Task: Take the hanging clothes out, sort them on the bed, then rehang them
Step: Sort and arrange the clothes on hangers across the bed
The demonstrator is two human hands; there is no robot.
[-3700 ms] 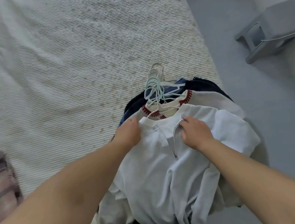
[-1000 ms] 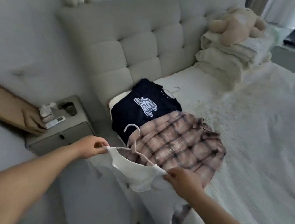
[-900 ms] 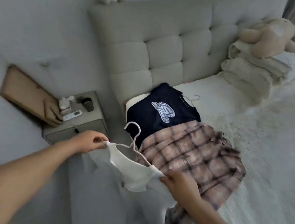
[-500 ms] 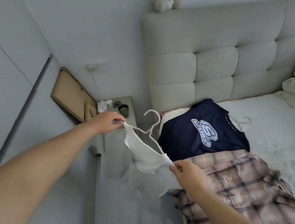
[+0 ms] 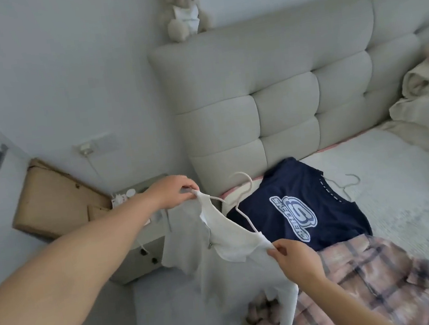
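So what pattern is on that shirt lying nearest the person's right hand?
A pink-and-grey plaid check on the shirt, clearest in the head view.

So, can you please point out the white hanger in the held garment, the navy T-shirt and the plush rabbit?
white hanger [image 5: 243, 179]: head view, on the hook's curve.
navy T-shirt [image 5: 331, 222]: head view, on plain fabric right of the logo.
plush rabbit [image 5: 185, 10]: head view, on its body, atop the headboard.
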